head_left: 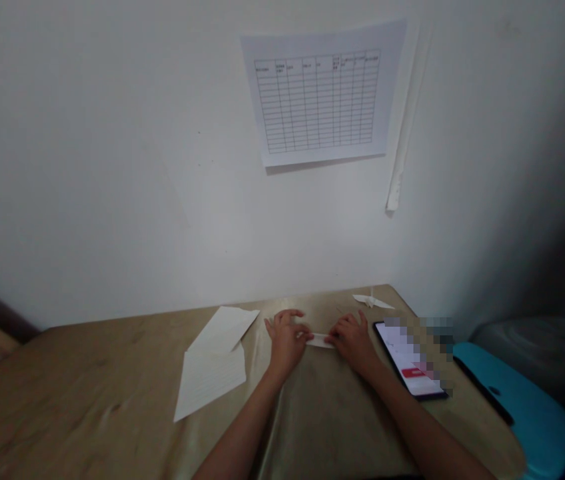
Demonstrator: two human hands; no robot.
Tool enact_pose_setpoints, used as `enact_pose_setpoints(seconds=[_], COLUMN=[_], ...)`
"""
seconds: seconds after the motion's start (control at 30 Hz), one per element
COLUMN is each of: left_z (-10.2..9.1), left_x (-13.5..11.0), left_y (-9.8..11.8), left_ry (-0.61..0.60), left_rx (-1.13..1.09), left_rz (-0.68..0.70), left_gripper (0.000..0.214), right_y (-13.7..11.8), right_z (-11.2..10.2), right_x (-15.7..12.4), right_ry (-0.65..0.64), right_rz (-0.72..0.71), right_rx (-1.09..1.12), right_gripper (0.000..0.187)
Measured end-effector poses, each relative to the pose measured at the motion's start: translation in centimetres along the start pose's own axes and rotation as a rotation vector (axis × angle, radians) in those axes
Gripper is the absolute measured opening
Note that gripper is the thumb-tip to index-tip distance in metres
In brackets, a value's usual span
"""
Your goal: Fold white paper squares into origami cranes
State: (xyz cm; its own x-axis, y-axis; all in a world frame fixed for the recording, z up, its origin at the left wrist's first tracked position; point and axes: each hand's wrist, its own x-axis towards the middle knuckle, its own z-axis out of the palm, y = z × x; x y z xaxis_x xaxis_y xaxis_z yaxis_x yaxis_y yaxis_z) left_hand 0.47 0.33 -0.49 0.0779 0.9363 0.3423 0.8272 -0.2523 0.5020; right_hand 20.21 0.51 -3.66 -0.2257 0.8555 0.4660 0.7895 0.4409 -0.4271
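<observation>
A narrow folded strip of white paper (320, 341) lies flat on the brown table cover between my hands. My left hand (287, 337) pinches its left end between thumb and finger, with other fingers raised. At the strip's right end, my right hand (352, 340) has its fingers closed on the paper, one finger sticking up. Both ends of the strip are hidden under my fingertips. Behind my right hand lies a small folded paper bird (371, 301) with long pointed wings.
Loose paper sheets (212, 380) lie left of my hands on the table (87, 380). To the right are a phone or tablet (415, 370) with its screen lit and a turquoise object (517, 407) past the edge. A printed table sheet (325, 100) hangs on the wall.
</observation>
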Motion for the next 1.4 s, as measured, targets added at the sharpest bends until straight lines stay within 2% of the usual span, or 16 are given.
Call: enact_pose_setpoints(seconds=[0.2,0.37,0.47,0.67,0.8,1.0,1.2,1.4], left_z=[-0.3,-0.8,-0.9,-0.6,-0.5,-0.3,-0.3,0.0], left_x=[0.4,0.6,0.7,0.5,-0.1,-0.4,-0.2,-0.1], left_y=[-0.3,-0.8,-1.0,-0.8,-0.1,0.7,0.3,0.2], left_ry=[0.004,-0.004,-0.009,-0.002,-0.027,-0.114,-0.104,-0.112], left_rx=[0.013,0.02,0.008,0.026,0.05,0.064,0.051,0.004], left_rz=[-0.067,-0.101,-0.109,-0.061,0.053,0.106,0.048,0.02], left_gripper=[0.008,0.006,0.005,0.006,0.014,0.005,0.005,0.002], right_y=[-0.2,-0.1,0.1,0.2,-0.2,-1.0,-0.4,-0.3], right_z=[-0.5,-1.0,-0.9,-0.4,-0.3,-0.4,-1.3,-1.1], right_x=[0.2,0.0,-0.1,0.1,-0.1,-0.1,-0.2,-0.2], right_ry=[-0.039,-0.071,-0.072,-0.084,-0.083,-0.071,-0.029,-0.02], right_rz=[-0.068,-0.07,-0.024,0.009,0.004,-0.043,-0.058,-0.059], right_rx=[-0.143,-0.069,-0.042,-0.128,-0.154,-0.01,0.102,0.092], right_gripper=[0.011,0.004,0.009,0.011,0.009,0.009,0.012,0.015])
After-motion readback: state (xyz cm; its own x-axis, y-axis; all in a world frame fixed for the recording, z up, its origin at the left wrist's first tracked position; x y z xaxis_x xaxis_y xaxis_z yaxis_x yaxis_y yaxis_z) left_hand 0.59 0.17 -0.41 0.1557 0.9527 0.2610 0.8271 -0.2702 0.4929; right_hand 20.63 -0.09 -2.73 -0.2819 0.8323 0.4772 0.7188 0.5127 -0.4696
